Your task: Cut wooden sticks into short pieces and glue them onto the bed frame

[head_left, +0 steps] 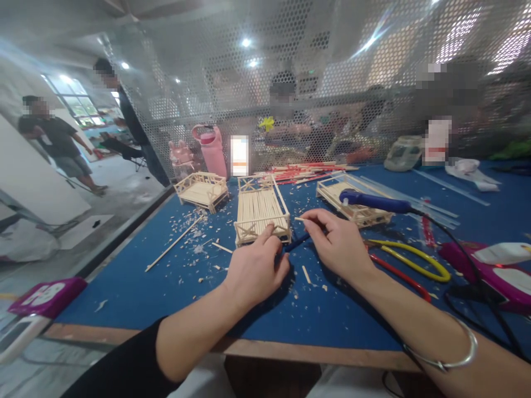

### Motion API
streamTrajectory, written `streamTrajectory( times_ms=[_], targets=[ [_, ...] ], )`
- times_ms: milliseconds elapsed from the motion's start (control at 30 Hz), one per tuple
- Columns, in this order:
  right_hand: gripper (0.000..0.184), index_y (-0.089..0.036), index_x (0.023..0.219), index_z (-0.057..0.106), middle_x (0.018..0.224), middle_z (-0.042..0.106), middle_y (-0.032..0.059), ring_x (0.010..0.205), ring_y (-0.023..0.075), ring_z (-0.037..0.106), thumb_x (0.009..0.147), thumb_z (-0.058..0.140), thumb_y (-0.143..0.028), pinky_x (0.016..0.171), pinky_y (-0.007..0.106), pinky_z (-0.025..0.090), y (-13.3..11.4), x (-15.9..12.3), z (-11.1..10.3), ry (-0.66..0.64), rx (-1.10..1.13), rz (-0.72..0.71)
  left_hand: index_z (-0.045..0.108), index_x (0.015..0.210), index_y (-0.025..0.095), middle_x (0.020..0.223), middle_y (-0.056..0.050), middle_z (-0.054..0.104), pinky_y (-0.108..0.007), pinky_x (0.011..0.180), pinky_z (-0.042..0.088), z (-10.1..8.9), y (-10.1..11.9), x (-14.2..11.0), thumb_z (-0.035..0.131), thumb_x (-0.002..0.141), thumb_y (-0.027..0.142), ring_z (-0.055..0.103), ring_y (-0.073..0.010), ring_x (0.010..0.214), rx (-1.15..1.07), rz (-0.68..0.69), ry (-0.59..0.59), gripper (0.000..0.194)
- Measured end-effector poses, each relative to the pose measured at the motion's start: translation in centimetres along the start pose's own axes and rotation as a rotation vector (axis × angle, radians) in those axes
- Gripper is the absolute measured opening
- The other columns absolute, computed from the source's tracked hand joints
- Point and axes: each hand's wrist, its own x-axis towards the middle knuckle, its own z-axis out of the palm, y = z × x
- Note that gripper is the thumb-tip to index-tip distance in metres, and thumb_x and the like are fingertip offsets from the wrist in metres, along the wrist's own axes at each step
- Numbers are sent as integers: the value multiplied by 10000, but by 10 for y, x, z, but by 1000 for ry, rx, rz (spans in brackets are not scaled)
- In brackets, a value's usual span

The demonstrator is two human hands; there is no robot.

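Observation:
A small bed-shaped model of thin wooden sticks (261, 204) stands on the blue tabletop, with crossed sticks at its near end. My left hand (257, 265) rests at that near end. Its index finger stretches onto the front rail, its thumb is apart, and the other fingers are partly hidden. Just right of the model, my right hand (342, 240) pinches a short wooden stick (299, 219) between thumb and fingertips. The stick's tip points toward the model's right side, with a small gap between them. A dark blue strip between my hands is too unclear to name.
Similar stick models stand at left (202, 190) and right (332, 193). A blue-handled corded tool (373, 201) lies across the right one. Pliers with yellow and red handles (431, 272), loose sticks (174, 243), a pink tumbler (212, 155) and wood scraps surround them. People stand beyond.

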Motion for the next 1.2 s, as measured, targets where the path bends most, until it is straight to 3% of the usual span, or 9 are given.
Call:
streamTrajectory(
  times_ms=[233, 333, 433, 533, 667, 833, 1000, 1100, 1200],
  targets=[
    [177, -200, 820, 637, 742, 688, 15, 655, 156, 614, 856, 466, -232, 618, 247, 431, 0, 0, 0, 9, 2, -1, 584, 783, 157, 1288, -181, 564, -349, 630, 567, 4, -1, -2, 543, 815, 242, 704, -236, 808, -17, 34, 72, 99],
    [180, -199, 827, 638, 733, 690, 13, 659, 157, 623, 858, 465, -235, 619, 247, 440, 0, 0, -1, 21, 8, -1, 569, 749, 160, 1129, -162, 661, -272, 615, 544, -4, -3, -6, 528, 829, 216, 686, -205, 867, -130, 154, 254, 106],
    [184, -191, 847, 645, 726, 702, 16, 645, 159, 634, 859, 471, -246, 613, 250, 456, 2, 0, -3, 47, 13, -1, 549, 724, 169, 734, -50, 671, -196, 552, 487, -20, -3, -17, 537, 827, 187, 636, -127, 667, -285, 312, 469, 106],
    [195, -188, 852, 663, 760, 725, 26, 654, 166, 656, 858, 483, -262, 613, 256, 477, 3, 3, -4, 52, 13, -20, 559, 718, 174, 565, 25, 558, -169, 486, 422, -30, 1, -35, 510, 842, 141, 511, -80, 496, -389, 154, 589, 137],
    [177, -206, 795, 693, 775, 746, 20, 682, 177, 682, 830, 528, -258, 630, 261, 499, -5, 1, -16, -24, -12, -68, 643, 866, 185, 621, 13, 628, -170, 496, 449, -18, 13, -63, 473, 876, 173, 570, -92, 523, -563, -200, 397, 170],
    [190, -232, 800, 714, 779, 751, 9, 695, 183, 696, 831, 536, -292, 662, 276, 523, -25, -34, -49, -116, -151, -126, 650, 827, 179, 693, -9, 656, -193, 521, 456, -2, 16, -81, 538, 835, 253, 573, -108, 555, -657, -332, 307, 134],
    [245, -237, 724, 701, 662, 734, 9, 541, 180, 673, 803, 550, -414, 484, 245, 519, -20, -90, -63, -18, -89, 133, 576, 629, 171, 570, 4, 589, -202, 527, 431, -4, 16, -81, 478, 873, 281, 543, -110, 535, -667, -284, 274, 285],
    [251, -223, 732, 696, 625, 720, 17, 498, 179, 651, 777, 575, -438, 439, 237, 507, -19, -114, -55, -27, 9, 316, 640, 756, 178, 704, -27, 676, -231, 632, 483, -3, 19, -81, 444, 887, 220, 616, -135, 655, -673, -192, 202, 240],
    [274, -210, 775, 692, 614, 695, 14, 519, 169, 635, 790, 567, -453, 465, 228, 504, -31, -124, -43, -94, 146, 366, 665, 933, 183, 828, -49, 699, -254, 719, 495, -3, 21, -83, 489, 869, 202, 637, -152, 772, -696, -89, 135, 188]
  ],
)
